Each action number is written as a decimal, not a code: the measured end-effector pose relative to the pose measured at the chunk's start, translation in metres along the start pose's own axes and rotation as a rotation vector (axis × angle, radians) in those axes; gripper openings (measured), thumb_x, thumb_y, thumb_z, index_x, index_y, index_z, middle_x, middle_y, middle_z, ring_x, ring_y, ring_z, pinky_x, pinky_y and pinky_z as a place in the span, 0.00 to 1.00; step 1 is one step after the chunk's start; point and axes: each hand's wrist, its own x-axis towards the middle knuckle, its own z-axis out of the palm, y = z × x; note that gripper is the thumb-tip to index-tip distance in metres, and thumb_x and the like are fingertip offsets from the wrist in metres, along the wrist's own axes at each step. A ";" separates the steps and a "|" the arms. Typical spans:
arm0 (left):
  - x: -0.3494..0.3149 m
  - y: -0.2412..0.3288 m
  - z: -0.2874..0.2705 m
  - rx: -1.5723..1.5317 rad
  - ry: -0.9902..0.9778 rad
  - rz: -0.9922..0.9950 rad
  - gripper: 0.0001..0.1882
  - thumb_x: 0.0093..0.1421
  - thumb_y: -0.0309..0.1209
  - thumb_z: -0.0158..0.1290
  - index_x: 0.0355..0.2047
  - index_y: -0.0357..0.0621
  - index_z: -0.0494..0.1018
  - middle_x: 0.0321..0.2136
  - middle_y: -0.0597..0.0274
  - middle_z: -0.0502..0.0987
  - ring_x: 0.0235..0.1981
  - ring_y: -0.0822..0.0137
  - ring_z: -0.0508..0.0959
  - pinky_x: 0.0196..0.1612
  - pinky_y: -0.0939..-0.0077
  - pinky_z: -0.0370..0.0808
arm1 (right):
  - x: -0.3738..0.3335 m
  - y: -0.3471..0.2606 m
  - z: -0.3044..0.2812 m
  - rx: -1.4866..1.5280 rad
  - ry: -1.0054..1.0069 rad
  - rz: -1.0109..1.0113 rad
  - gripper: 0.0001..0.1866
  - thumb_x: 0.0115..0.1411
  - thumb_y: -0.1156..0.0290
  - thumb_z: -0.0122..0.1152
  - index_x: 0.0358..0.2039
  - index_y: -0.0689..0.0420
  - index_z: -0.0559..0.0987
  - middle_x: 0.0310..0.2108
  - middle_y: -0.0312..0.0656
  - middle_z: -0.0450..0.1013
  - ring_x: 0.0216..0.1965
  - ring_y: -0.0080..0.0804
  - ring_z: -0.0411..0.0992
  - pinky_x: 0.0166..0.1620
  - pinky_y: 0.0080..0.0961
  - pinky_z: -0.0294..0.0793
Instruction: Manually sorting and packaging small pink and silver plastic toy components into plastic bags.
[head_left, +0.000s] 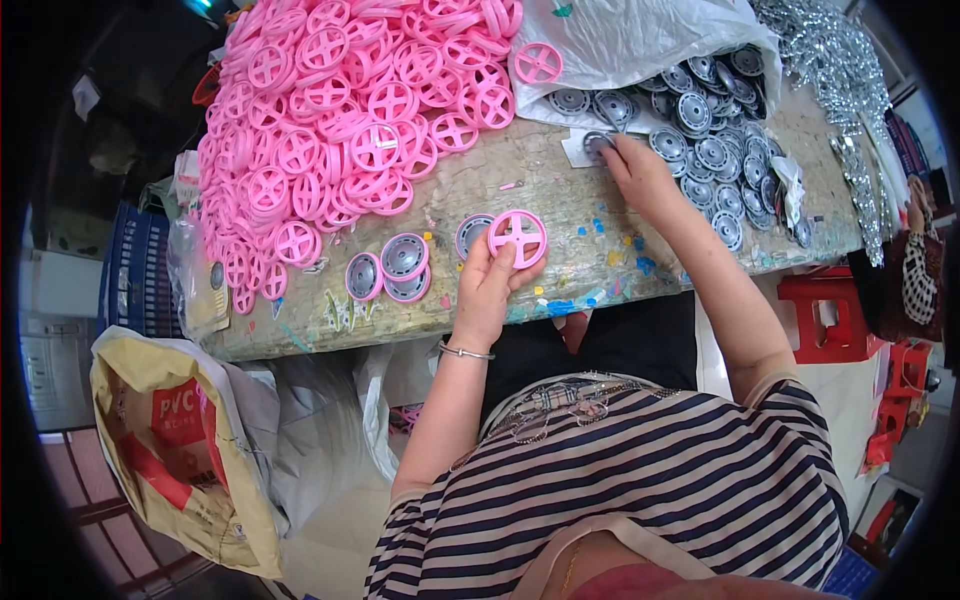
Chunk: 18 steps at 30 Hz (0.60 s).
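Note:
My left hand (487, 285) holds a pink plastic ring with a cross of spokes (518, 238) above the table's near edge, pinched between thumb and fingers. Farther off to the right, my right hand (640, 172) has its fingers closed on a grey wheel-like disc (597, 143), partly hidden by them. Just left of the held ring lies another grey disc (472, 236), partly covered by my left hand. Beyond it on the left, a small group of grey discs set in pink rings (404, 257) overlaps on the tabletop.
A large heap of pink rings (330, 110) covers the table's left side. Loose grey discs (712, 155) spill from a white sack (640, 35) at the right. Silver tinsel (835, 75) hangs over the right end. An open yellow bag (180, 450) stands at lower left; red stools (825, 320) are at right.

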 end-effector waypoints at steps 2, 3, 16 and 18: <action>-0.002 0.000 -0.003 0.007 0.016 0.010 0.18 0.68 0.30 0.43 0.56 0.38 0.60 0.48 0.56 0.70 0.47 0.64 0.75 0.49 0.70 0.78 | -0.009 -0.046 -0.012 0.396 -0.183 0.185 0.12 0.63 0.65 0.53 0.40 0.61 0.75 0.29 0.44 0.76 0.30 0.36 0.74 0.33 0.30 0.71; -0.003 0.000 -0.003 0.010 0.022 0.025 0.19 0.67 0.28 0.43 0.57 0.38 0.59 0.49 0.57 0.70 0.48 0.65 0.75 0.49 0.70 0.78 | -0.022 -0.065 -0.009 0.540 -0.200 0.178 0.13 0.63 0.66 0.54 0.44 0.60 0.75 0.31 0.42 0.76 0.29 0.32 0.73 0.33 0.28 0.71; -0.001 0.000 -0.001 0.022 -0.027 -0.010 0.24 0.65 0.20 0.43 0.61 0.39 0.56 0.51 0.57 0.69 0.50 0.65 0.73 0.51 0.67 0.78 | -0.055 -0.092 0.028 0.687 -0.354 0.182 0.15 0.60 0.69 0.59 0.46 0.61 0.74 0.32 0.38 0.73 0.32 0.20 0.69 0.34 0.21 0.71; -0.003 -0.002 -0.003 0.018 -0.035 -0.009 0.23 0.65 0.21 0.43 0.61 0.38 0.56 0.51 0.56 0.69 0.50 0.65 0.73 0.50 0.66 0.78 | -0.055 -0.093 0.027 0.687 -0.444 0.243 0.14 0.60 0.68 0.59 0.44 0.62 0.74 0.30 0.36 0.73 0.30 0.19 0.69 0.34 0.21 0.71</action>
